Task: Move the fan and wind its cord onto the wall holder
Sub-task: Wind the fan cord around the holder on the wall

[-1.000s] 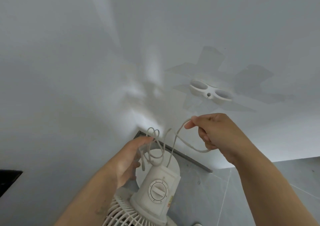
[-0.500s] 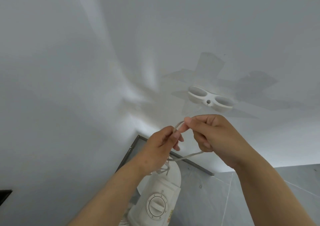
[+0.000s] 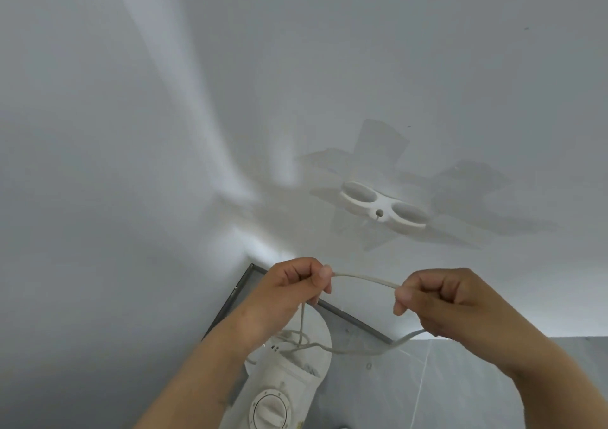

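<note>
A white two-loop cord holder [image 3: 383, 210] is fixed to the white wall, taped around its base. Below it my left hand [image 3: 292, 285] and my right hand [image 3: 441, 300] each pinch the thin off-white cord [image 3: 365, 279], which stretches nearly straight between them. More cord hangs from both hands and loops loosely over the white fan [image 3: 279, 386] standing below, whose round control dial shows at the bottom edge. The holder has no cord on it.
A white wall [image 3: 164, 132] fills most of the view. A dark metal-framed panel [image 3: 355, 321] runs along the wall's foot behind the fan. Grey floor tiles [image 3: 460, 382] lie at the lower right.
My hands, close together half a second ago, have drawn apart, pulling a length of cord taut between them. The left hand came up from the fan's neck a second ago.
</note>
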